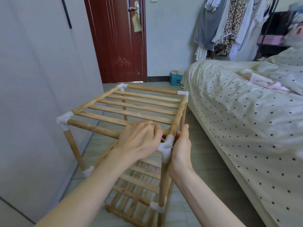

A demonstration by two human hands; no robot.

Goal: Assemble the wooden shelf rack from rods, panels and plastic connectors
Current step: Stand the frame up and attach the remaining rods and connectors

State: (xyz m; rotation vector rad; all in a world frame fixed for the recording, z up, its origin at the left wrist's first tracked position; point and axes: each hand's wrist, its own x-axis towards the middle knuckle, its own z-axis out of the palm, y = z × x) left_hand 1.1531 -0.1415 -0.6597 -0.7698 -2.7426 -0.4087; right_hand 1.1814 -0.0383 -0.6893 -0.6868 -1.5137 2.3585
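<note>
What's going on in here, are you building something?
A person is putting together a wooden rack on the floor beside the bed. Both hands work at its near top corner: the left hand grips the front rod there, and the right hand holds the white connector. Two slatted shelves are already in.

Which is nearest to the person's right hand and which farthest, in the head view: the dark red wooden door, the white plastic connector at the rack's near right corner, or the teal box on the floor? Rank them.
1. White plastic connector, against the right hand.
2. Teal box, on the floor beside the bed's far end.
3. Dark red wooden door, at the far wall.
</note>
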